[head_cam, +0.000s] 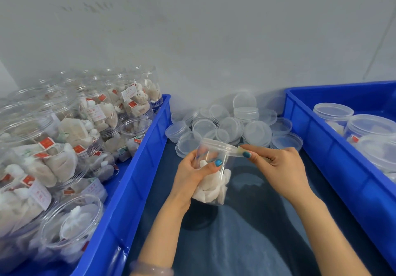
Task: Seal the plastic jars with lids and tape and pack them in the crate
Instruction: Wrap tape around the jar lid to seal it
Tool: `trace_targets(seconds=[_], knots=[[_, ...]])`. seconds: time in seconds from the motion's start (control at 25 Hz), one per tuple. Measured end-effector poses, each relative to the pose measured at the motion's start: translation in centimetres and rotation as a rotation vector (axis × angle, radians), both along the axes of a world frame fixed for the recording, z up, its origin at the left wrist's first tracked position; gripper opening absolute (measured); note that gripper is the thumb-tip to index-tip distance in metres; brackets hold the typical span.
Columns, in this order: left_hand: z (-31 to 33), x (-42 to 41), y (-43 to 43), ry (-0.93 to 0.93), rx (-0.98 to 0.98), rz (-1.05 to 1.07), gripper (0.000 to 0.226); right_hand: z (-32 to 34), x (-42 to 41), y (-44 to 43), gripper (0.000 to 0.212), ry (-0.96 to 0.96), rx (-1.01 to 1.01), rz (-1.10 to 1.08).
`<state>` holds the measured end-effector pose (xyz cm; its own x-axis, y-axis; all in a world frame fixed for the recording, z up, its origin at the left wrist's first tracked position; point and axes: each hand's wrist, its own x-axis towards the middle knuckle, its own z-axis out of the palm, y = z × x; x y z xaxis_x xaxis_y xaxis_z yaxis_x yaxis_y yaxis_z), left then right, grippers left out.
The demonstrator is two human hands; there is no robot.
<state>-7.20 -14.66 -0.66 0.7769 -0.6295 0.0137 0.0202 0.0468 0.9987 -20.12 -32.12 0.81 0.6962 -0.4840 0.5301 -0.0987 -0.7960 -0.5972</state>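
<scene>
Jar (214,175) of white pouches, lid (216,146) on, held up between two blue crates. Left crate (137,179): packed with open jars (70,222), filled, no lids. Left hand (192,175) wraps the jar's body, thumb across the front. Jar is near upright, long axis running up from the person, lid end tipped away. Right hand (278,164) sits just right of the lid, pinching a tape (240,150) end at the rim. Looks like the taping step: the tape has to go round the rim, so the left hand likely turns the jar. Loose lids (231,123) piled behind. Right crate (334,160), nearer the right hand, holds lidded jars (333,112).
</scene>
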Motion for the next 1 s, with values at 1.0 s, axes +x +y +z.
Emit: trace_targets(seconds=[1.0], knots=[[-0.1,-2.9,-1.1,-0.665,0.469,0.169,0.096,-0.2,0.2,-0.3,0.056,0.375,0.154,0.103]])
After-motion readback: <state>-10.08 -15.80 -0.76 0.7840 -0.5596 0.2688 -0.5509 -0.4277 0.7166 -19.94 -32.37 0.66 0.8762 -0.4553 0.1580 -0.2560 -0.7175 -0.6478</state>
